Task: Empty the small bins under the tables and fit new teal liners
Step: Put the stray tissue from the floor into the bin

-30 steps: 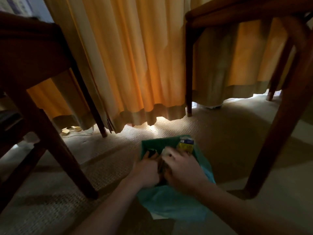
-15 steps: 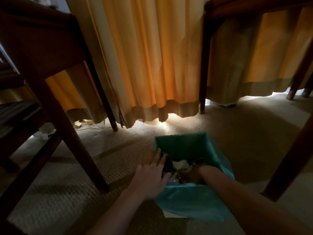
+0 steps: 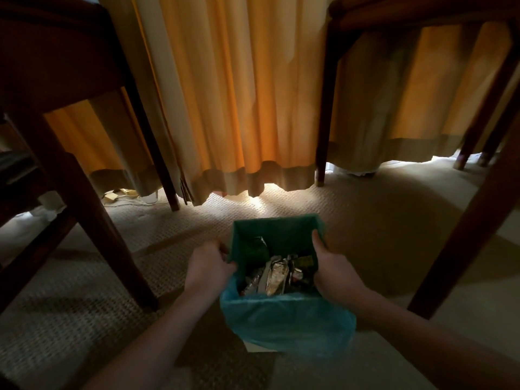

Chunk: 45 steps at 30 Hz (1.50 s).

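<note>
A small square bin (image 3: 261,347) stands on the carpet in front of me, lined with a teal liner (image 3: 287,319) that hangs over its near rim. Inside lie foil wrappers and other rubbish (image 3: 277,274). My left hand (image 3: 208,266) grips the liner's left rim, thumb inside. On the opposite rim, my right hand (image 3: 333,271) holds the liner the same way. The bin's own walls are mostly hidden by the liner.
Dark wooden chair legs (image 3: 92,220) stand close on the left, and another dark leg (image 3: 464,229) slants on the right. A table leg (image 3: 322,130) and orange curtains (image 3: 233,94) lie behind the bin. Papers and a cable (image 3: 121,197) sit by the curtain hem.
Both hands have come out of the bin's middle and moved apart to its left and right rims. The rubbish now shows inside. The view has shifted closer.
</note>
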Available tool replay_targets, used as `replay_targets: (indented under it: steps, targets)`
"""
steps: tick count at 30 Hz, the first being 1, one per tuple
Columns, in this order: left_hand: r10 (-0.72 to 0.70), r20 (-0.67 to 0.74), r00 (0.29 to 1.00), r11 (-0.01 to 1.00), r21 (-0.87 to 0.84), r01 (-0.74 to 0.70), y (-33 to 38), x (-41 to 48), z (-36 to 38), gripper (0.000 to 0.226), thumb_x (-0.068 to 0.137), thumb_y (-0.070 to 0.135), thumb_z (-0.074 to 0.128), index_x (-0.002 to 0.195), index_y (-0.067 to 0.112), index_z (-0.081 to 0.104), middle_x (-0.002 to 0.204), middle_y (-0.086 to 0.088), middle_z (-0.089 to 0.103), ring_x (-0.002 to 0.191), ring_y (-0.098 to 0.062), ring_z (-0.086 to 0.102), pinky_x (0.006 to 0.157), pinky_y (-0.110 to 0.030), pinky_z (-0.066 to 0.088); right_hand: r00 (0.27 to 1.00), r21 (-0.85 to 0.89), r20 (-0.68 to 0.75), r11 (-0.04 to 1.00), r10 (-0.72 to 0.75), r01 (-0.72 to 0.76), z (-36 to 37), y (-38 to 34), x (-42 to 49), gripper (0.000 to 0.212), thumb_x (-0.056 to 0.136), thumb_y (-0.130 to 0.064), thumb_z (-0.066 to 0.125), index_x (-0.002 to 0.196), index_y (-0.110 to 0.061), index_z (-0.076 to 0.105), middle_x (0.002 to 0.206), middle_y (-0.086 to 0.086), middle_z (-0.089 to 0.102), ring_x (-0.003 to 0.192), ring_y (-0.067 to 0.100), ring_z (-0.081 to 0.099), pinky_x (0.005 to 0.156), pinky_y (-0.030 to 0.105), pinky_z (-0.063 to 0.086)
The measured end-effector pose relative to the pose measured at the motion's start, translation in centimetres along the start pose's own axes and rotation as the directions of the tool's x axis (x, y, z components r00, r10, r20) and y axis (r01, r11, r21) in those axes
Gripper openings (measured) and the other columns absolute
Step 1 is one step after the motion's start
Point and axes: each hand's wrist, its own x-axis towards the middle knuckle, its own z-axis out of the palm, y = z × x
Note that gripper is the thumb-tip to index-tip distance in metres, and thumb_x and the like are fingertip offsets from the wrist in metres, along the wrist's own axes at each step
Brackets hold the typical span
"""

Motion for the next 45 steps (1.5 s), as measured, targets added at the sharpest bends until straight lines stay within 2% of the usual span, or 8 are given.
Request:
replay_targets:
  steps: [13, 18, 20, 23, 26, 38, 42, 45]
  targets:
    - [-0.143, 0.012, 0.990, 0.990, 0.013, 0.143, -4.8, -0.2, -2.4, 0.045, 0.087, 0.017, 0.075, 0.128, 0.013, 0.059, 0.110, -0.006, 0.069, 0.089, -0.018, 0.066, 0.070, -0.031, 0.054, 0.995, 0.168, 0.074, 0.984, -0.069, 0.056, 1.6, -4.6, 1.9, 0.082, 0.099, -0.010, 0.048, 0.160, -0.027, -0.003, 0.131, 0.023, 0.058, 0.103, 0.031, 0.066, 0.092, 0.043, 0.049]
    - [0.141, -0.117, 0.983, 0.960, 0.257, -0.108, -1.8, -0.9, -0.5, 0.062, 0.087, 0.034, 0.073, 0.140, 0.014, 0.048, 0.133, -0.011, 0.056, 0.112, -0.027, 0.059, 0.086, -0.047, 0.057, 0.995, 0.385, -0.001, 0.918, -0.102, 0.095, 1.1, -3.0, 1.8, 0.060, 0.106, -0.019, 0.037, 0.159, -0.026, 0.009, 0.153, 0.019, 0.040, 0.109, 0.030, 0.064, 0.079, 0.029, 0.050]
    - [0.293, -0.064, 0.954, 0.941, 0.199, -0.275, 1.3, -0.7, 1.2, 0.062, 0.089, 0.042, 0.068, 0.142, 0.019, 0.046, 0.135, -0.007, 0.058, 0.115, -0.023, 0.059, 0.092, -0.045, 0.056, 0.999, 0.492, -0.049, 0.870, -0.011, 0.034, 0.9, -1.0, 3.1, 0.052, 0.108, -0.026, 0.033, 0.157, -0.030, 0.016, 0.155, 0.011, 0.037, 0.127, 0.031, 0.054, 0.096, 0.038, 0.048]
    - [0.499, 0.053, 0.865, 0.838, 0.224, -0.498, 5.6, -0.1, 4.9, 0.050, 0.098, 0.047, 0.048, 0.144, 0.027, 0.048, 0.152, 0.005, 0.046, 0.141, -0.016, 0.040, 0.119, -0.045, 0.028, 0.994, 0.436, -0.056, 0.898, 0.095, -0.061, 2.6, 3.6, 6.8, 0.043, 0.104, -0.012, 0.045, 0.146, -0.006, 0.041, 0.150, 0.015, 0.042, 0.140, 0.033, 0.040, 0.113, 0.035, 0.029]
    - [0.497, 0.079, 0.864, 0.855, 0.124, -0.504, 8.3, 1.3, 7.9, 0.040, 0.103, 0.040, 0.040, 0.140, 0.032, 0.052, 0.160, 0.012, 0.034, 0.152, -0.009, 0.017, 0.125, -0.042, 0.008, 0.977, 0.397, -0.043, 0.901, 0.208, -0.175, 6.5, 8.1, 9.3, 0.050, 0.098, -0.004, 0.052, 0.145, 0.004, 0.041, 0.154, 0.024, 0.036, 0.143, 0.041, 0.033, 0.118, 0.044, 0.026]
    - [0.559, 0.162, 0.813, 0.828, -0.048, -0.559, 6.9, 2.7, 12.2, 0.029, 0.090, 0.016, 0.049, 0.096, 0.021, 0.077, 0.142, 0.014, 0.057, 0.153, -0.010, 0.015, 0.123, -0.044, 0.024, 0.988, -0.167, 0.153, 0.986, 0.030, -0.004, 17.1, 14.8, 12.9, 0.085, 0.095, -0.023, 0.057, 0.156, -0.041, 0.002, 0.165, 0.005, -0.019, 0.152, 0.039, -0.007, 0.116, 0.061, 0.019]
    - [0.568, 0.156, 0.808, 0.821, -0.043, -0.569, 7.1, 2.4, 12.4, 0.027, 0.092, 0.017, 0.050, 0.093, 0.020, 0.077, 0.141, 0.015, 0.058, 0.154, -0.010, 0.014, 0.123, -0.031, 0.021, 0.968, -0.161, 0.247, 0.987, 0.041, 0.000, 18.7, 15.7, 13.9, 0.077, 0.096, -0.020, 0.049, 0.158, -0.036, 0.006, 0.168, 0.006, -0.007, 0.152, 0.042, -0.003, 0.120, 0.057, 0.010]
    - [0.549, 0.166, 0.819, 0.835, -0.068, -0.546, 7.2, 2.6, 12.4, 0.027, 0.091, 0.017, 0.050, 0.092, 0.019, 0.077, 0.140, 0.013, 0.060, 0.154, -0.012, 0.015, 0.123, -0.036, 0.023, 0.993, -0.183, 0.118, 0.983, -0.004, 0.026, 18.4, 15.6, 13.6, 0.056, 0.096, -0.019, 0.045, 0.150, -0.027, 0.031, 0.157, 0.006, 0.033, 0.143, 0.038, 0.027, 0.112, 0.048, 0.035]
